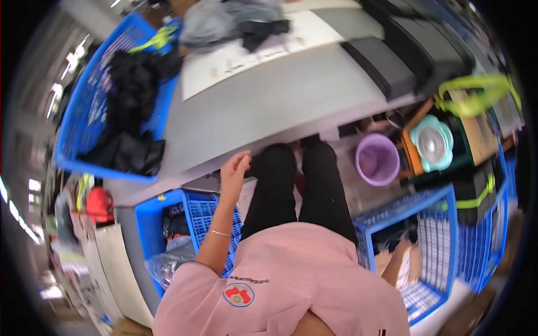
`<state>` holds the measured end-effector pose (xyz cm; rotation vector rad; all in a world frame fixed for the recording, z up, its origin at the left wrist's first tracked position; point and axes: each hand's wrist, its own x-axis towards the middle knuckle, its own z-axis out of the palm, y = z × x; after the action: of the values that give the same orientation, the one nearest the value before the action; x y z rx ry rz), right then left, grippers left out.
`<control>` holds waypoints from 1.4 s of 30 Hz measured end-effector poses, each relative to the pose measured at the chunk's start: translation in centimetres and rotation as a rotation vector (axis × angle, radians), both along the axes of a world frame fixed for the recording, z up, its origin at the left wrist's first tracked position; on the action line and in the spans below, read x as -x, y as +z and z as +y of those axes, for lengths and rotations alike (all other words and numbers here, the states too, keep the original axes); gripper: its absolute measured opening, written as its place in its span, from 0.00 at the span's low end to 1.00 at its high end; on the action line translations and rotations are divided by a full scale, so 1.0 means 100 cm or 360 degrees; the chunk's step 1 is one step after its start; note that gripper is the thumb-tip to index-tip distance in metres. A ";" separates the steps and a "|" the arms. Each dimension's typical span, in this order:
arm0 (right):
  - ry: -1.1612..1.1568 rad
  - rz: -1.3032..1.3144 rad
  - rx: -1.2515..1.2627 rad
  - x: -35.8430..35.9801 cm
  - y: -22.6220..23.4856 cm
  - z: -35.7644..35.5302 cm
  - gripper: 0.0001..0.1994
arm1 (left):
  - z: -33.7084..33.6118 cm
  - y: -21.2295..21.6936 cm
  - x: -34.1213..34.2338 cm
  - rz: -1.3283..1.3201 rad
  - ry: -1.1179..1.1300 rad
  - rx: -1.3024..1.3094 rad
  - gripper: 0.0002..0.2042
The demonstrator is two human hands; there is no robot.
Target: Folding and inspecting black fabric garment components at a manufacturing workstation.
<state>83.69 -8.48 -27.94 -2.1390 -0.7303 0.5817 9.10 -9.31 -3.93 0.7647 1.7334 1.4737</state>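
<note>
My left hand (236, 167) hovers beside the front edge of the grey table (241, 112), near my left knee. Its fingers are loosely bent and apart, with nothing in them. On the other side, my right forearm reaches down into a blue plastic crate (453, 246) at my right. My right hand (401, 249) is small and blurred there, next to brown and white flat pieces (414, 263) and dark contents. Whether its fingers grip anything cannot be made out.
A blue basket (73, 143) of black cloth (131, 101) stands at the table's left end. Grey and black bundles (216, 25) and a white board (224, 75) lie farther back. Below right are a purple bin (378, 161) and a turquoise fan (432, 143). Another blue crate (147, 224) sits at my left.
</note>
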 end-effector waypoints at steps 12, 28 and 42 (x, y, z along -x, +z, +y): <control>0.1821 -0.0608 -0.0598 0.460 0.156 0.075 0.22 | 0.042 0.008 0.167 0.1637 0.0161 -0.0029 0.13; 0.1896 -0.0519 -0.0348 0.506 0.175 0.101 0.18 | 0.356 0.021 0.199 0.2180 -0.0172 0.0021 0.22; 0.2109 -0.0498 -0.1315 0.573 0.237 0.105 0.22 | 0.086 0.043 0.065 -0.0128 0.0508 -0.0400 0.23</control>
<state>26.40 2.04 -4.21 -0.7673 -2.1210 0.4253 2.61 -0.70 0.38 0.5605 1.6849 1.9380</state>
